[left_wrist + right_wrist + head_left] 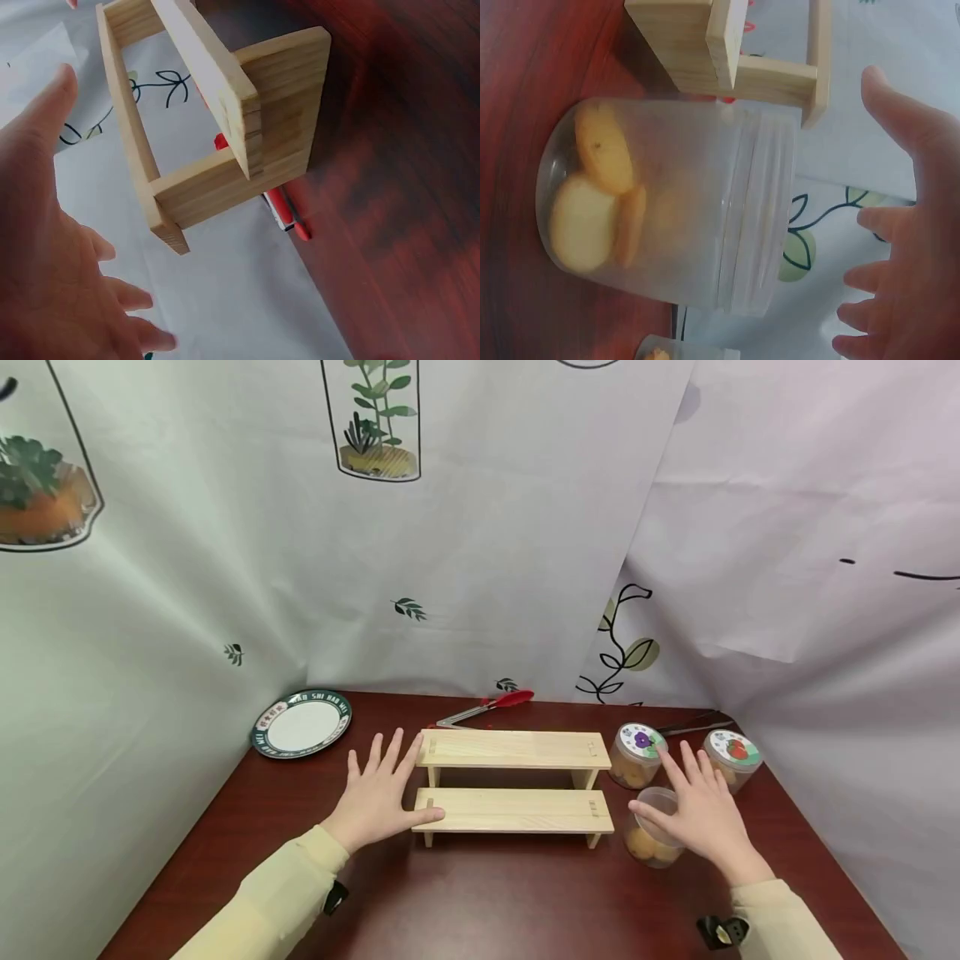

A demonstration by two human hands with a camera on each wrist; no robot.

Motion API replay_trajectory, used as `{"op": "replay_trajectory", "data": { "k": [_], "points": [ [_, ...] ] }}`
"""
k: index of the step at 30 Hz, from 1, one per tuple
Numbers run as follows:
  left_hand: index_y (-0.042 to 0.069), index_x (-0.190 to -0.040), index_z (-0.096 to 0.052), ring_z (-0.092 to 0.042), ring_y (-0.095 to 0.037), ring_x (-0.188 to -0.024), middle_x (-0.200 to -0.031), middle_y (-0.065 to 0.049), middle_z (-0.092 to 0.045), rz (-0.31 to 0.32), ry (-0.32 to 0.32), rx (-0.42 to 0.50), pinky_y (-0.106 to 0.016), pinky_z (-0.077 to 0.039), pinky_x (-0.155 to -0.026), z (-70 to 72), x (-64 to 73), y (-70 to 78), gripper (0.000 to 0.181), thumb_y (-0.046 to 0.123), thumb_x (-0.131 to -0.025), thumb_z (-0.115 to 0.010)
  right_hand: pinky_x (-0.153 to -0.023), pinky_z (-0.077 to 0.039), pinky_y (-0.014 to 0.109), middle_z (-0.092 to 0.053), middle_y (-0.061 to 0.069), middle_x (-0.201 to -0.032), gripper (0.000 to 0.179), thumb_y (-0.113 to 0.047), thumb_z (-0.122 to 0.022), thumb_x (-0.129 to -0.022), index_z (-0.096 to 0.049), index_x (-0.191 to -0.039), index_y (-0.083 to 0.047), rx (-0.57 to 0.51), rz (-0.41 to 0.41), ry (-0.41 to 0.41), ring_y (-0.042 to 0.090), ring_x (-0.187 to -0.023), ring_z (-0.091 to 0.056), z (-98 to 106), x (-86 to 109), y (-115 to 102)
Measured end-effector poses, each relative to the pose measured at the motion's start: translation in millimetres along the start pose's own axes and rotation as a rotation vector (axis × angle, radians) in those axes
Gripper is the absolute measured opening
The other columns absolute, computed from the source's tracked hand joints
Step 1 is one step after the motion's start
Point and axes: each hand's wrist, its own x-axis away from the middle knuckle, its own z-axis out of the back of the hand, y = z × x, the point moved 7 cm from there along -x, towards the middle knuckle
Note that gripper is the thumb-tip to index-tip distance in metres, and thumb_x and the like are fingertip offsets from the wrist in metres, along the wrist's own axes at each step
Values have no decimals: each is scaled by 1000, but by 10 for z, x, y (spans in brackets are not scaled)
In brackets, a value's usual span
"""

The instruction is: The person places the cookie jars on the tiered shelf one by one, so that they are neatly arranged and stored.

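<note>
A two-tier wooden shelf (513, 811) stands mid-table. My left hand (381, 802), fingers spread, hovers at its left end and holds nothing; the left wrist view shows the shelf's end panel (285, 105) beyond the thumb. My right hand (701, 810) is likewise spread with nothing in it, above and beside an uncapped clear plastic jar (651, 842). Round yellow cookies (585, 221) lie in the bottom of that jar in the right wrist view. Behind it stand a jar with a purple-flower lid (637, 753) and a jar with a strawberry lid (731, 758).
A white plate with a dark green patterned rim (262, 739) sits at the table's back left. Red-tipped tongs (487, 706) lie behind the shelf. A dark thin utensil (697, 727) lies behind the jars. Printed cloth (480, 568) hangs along the back and sides.
</note>
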Motion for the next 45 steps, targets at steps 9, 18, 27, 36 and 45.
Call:
{"op": "replay_trajectory", "data": {
  "k": [9, 18, 27, 36, 45],
  "points": [
    [7, -150, -22, -39, -40, -132, -146, -21, -38, 3, -47, 89, -62, -27, -102, -117, -18, -71, 106, 64, -73, -68, -103, -14, 67, -19, 32, -150, 99, -61, -64, -79, -19, -151, -11, -69, -14, -30, 53, -137, -11, -24, -50, 140],
    [-3, -147, -23, -58, -39, -111, -139, -23, -46, 23, -104, 123, -47, -46, -89, -263, -26, -90, 110, 59, -72, -72, -98, -22, 67, -21, 29, -150, 100, -58, -65, -81, -19, -150, -2, -179, -73, -86, 50, -136, -18, -54, -110, 298],
    [-2, -136, -46, -62, -33, -104, -133, -17, -54, 38, -165, 107, -47, -50, -79, -398, -17, -61, 99, 64, -67, -73, -90, -36, 64, -30, 36, -142, 101, -58, -62, -83, -15, -149, 3, -219, -129, -131, 54, -122, -38, -101, -161, 461],
    [-2, -124, -58, -66, -26, -82, -101, -15, -69, 40, -155, 126, -43, -50, -68, -470, -45, -25, 80, 58, -73, -72, -85, -41, 61, -43, 41, -130, 94, -53, -64, -85, -25, -145, 7, -227, -136, -110, 54, -113, -47, -101, -247, 589],
    [2, -107, -64, -60, -19, -67, -82, -7, -67, 71, -117, 152, -39, -46, -61, -522, -65, 27, 57, 47, -74, -76, -82, -45, 57, -47, 36, -129, 93, -51, -66, -84, -29, -142, 11, -200, -94, -125, 46, -101, -56, -140, -423, 674]
  ]
}}
